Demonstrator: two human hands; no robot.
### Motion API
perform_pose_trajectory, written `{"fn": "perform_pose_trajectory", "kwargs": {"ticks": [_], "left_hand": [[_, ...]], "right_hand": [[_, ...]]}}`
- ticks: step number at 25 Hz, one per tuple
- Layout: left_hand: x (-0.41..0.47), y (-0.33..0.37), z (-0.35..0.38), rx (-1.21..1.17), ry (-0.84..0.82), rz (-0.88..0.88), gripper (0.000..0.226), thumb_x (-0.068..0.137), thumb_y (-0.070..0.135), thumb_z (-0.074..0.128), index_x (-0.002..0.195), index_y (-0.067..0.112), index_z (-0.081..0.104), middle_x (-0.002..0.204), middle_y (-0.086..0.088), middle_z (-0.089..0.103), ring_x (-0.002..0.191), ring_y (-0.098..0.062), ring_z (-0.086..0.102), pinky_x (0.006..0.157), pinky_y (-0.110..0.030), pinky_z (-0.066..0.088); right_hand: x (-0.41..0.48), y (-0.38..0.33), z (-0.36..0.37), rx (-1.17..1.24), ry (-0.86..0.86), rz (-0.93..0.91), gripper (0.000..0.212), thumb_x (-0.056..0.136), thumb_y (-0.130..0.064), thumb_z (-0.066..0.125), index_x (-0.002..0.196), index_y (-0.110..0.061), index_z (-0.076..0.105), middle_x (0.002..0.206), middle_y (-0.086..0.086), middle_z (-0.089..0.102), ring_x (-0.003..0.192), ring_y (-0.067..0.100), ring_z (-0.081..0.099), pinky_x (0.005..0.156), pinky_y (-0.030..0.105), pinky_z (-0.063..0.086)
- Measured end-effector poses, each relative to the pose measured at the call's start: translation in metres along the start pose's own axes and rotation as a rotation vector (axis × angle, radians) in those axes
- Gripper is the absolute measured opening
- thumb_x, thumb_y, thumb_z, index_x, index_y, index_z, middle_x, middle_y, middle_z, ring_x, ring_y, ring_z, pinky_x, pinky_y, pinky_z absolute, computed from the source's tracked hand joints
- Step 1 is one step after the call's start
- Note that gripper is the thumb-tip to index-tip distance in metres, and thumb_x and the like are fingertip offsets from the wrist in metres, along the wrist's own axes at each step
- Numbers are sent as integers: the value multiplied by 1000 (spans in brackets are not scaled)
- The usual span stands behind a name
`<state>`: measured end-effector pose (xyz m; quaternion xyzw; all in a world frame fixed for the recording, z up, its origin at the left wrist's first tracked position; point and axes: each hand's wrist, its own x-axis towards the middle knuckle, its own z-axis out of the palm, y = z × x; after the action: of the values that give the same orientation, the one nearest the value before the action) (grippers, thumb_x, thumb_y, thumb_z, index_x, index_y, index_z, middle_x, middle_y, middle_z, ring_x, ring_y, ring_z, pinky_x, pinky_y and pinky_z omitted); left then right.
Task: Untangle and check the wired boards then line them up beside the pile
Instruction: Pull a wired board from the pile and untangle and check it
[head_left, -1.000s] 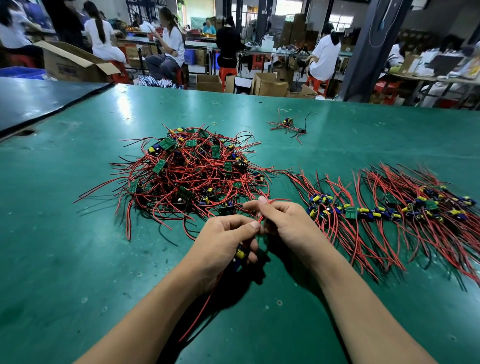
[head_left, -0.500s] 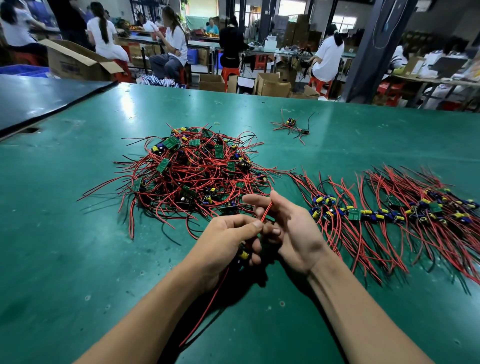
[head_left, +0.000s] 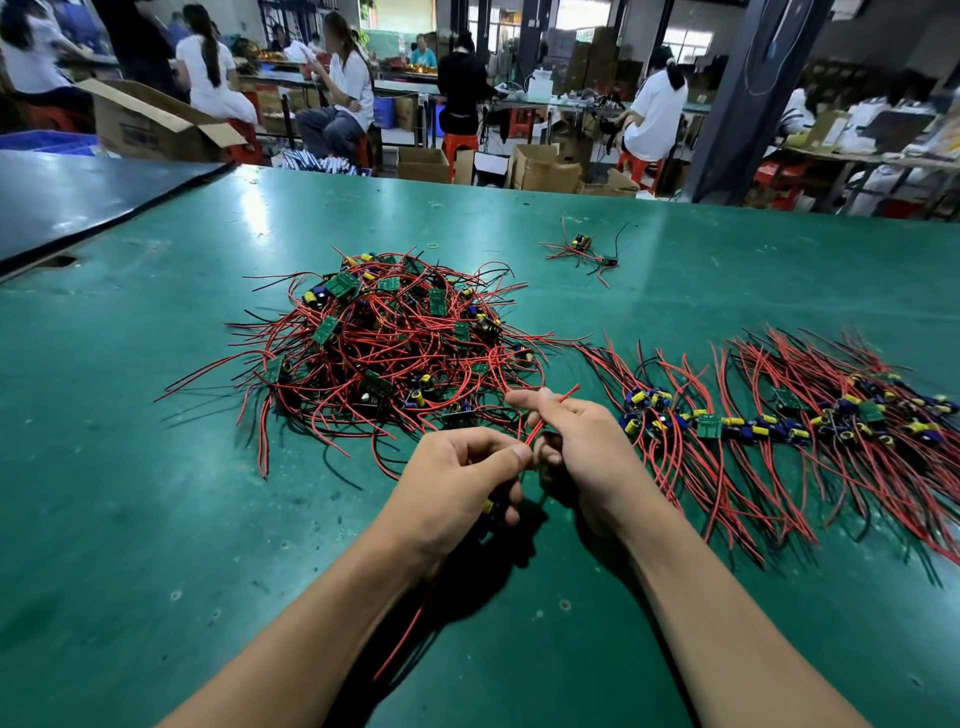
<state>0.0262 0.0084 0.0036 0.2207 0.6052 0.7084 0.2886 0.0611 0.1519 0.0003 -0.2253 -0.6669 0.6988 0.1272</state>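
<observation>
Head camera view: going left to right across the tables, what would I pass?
Dark black tabletop → tangled pile of red-wired green circuit boards → right hand pinching a thin red wire → lined-up row of red-wired boards with yellow and blue parts. The left hand overlaps the pile, so it is left out.

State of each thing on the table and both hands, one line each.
pile: tangled heap.
row of boards: lined up right of the pile.
stray board: lying apart, far side.
left hand: grips held board.
right hand: pinches red wire.
held board: mostly hidden by fingers.
red wire: end pokes out past the fingers.
</observation>
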Motion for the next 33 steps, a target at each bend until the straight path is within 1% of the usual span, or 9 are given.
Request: {"fn": "perform_pose_trajectory", "kwargs": {"ticks": [4, 12, 15, 18, 20, 22, 24, 28, 33], "left_hand": [[0, 1, 0, 95, -4, 33, 14, 92, 8, 63, 80, 0, 64, 53, -4, 58, 42, -14, 52, 45, -19, 44], [-1, 0, 3, 163, 1, 42, 15, 92, 8, 63, 81, -1, 63, 54, -6, 60, 43, -17, 54, 47, -22, 44], [-2, 0, 3, 163, 27, 48, 17, 93, 9, 62, 78, 0, 63, 55, -8, 59, 43, -19, 55, 47, -23, 44], [-1, 0, 3, 186, 37, 78, 21, 92, 5, 61, 77, -9, 59, 58, -5, 63, 42, -18, 54, 45, -21, 42], [-1, 0, 4, 208, 34, 85, 22, 91, 3, 62, 77, -12, 59, 68, 6, 70, 43, -17, 53, 46, -22, 42], [-1, 0, 5, 215, 32, 71, 20, 92, 4, 62, 77, -9, 60, 64, 7, 69, 42, -16, 54, 45, -20, 43], [-2, 1, 4, 206, 24, 46, 17, 93, 6, 61, 78, -1, 62, 54, 1, 63, 42, -15, 55, 46, -20, 44], [-3, 5, 4, 166, -7, 7, 14, 94, 8, 59, 82, 1, 61, 54, -2, 59, 45, -15, 55, 52, -25, 44], [-4, 7, 4, 159, -10, 0, 13, 95, 7, 58, 82, 2, 59, 53, -3, 58, 46, -15, 53, 53, -27, 44]], "right_hand": [[0, -2, -4, -59, 40, -10, 43, 105, -45, 43, 90, -29, 80, 58, -1, 31, 44, 10, 24, 42, 23, 18], [-6, -9, -9, 179, 21, -21, 51, 103, -46, 47, 87, -10, 80, 56, -6, 37, 40, 7, 22, 38, 17, 21], [-13, -8, 0, 76, -102, 3, 46, 95, -53, 58, 89, -13, 80, 58, -1, 46, 41, 9, 37, 39, 18, 31], [-16, -4, 5, 54, -211, 56, 35, 93, -42, 66, 88, -10, 79, 73, 15, 61, 53, 20, 52, 48, 26, 42], [-15, -6, 2, 14, -184, 100, 35, 99, -36, 59, 84, -13, 79, 68, 14, 50, 49, 14, 40, 46, 22, 30], [-12, -9, -2, -4, -162, 133, 40, 103, -36, 52, 79, -18, 79, 60, 5, 36, 43, 10, 26, 43, 18, 20], [-12, -10, -5, -64, -123, 117, 39, 104, -39, 50, 87, -18, 79, 57, 2, 30, 44, 10, 24, 43, 18, 19], [-10, -8, -6, -96, -46, 47, 37, 103, -41, 52, 99, -15, 78, 49, -5, 30, 39, 9, 26, 39, 17, 23], [-2, -6, -3, 4, -22, 42, 40, 106, -38, 46, 92, -15, 76, 49, -5, 26, 38, 7, 20, 37, 16, 21]]}}
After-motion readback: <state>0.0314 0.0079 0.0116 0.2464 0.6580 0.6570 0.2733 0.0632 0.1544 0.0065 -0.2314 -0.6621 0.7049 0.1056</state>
